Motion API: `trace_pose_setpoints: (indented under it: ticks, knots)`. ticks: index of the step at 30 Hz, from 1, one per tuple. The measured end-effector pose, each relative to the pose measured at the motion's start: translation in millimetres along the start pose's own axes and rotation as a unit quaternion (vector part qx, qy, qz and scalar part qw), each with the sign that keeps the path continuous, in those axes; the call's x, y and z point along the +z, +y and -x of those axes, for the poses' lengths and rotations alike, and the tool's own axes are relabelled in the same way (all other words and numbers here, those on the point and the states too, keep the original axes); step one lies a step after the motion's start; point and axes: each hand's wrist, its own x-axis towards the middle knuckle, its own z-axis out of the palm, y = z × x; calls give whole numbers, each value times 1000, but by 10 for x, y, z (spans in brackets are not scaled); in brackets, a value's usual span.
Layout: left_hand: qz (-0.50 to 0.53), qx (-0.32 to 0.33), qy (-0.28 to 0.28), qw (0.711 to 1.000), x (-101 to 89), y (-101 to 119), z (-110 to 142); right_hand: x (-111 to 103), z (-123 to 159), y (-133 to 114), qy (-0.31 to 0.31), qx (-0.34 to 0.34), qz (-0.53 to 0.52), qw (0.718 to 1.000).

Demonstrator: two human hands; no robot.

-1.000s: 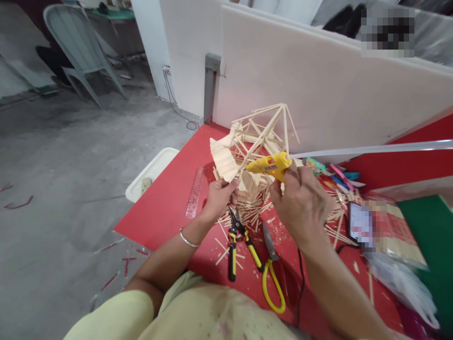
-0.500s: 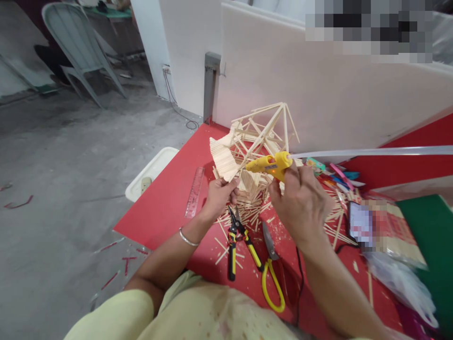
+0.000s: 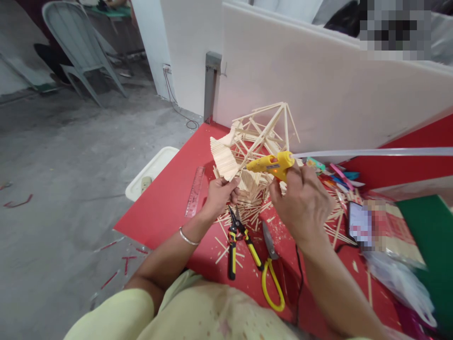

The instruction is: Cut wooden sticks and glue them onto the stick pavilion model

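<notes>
Over the red table (image 3: 159, 208), the left hand (image 3: 220, 194) is pinching a stick panel (image 3: 223, 158) extending towards its twelve o'clock; the right hand (image 3: 302, 203) is gripping a yellow glue gun (image 3: 272, 164), pointing towards nine o'clock.

Pale yellow shirt (image 3: 198, 307), silver bangle (image 3: 187, 238)

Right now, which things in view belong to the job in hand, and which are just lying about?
Seemingly the job's:
yellow glue gun, in right hand
stick panel, in left hand
snips and scissors, unheld, probably tools

Probably just lying about:
phone
plastic bag
red scraps on the floor
</notes>
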Motion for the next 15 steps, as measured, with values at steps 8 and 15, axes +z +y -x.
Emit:
trace_pose_setpoints:
  ticks: [8,15]
  knots:
    - [-5,-4,3,1000,-1,-7,-6,27,-17,-13,-14,1,-20,1000]
    - [1,1,0,1000,-12,-23,-16,42,-33,-39,-16,12,-27,999]
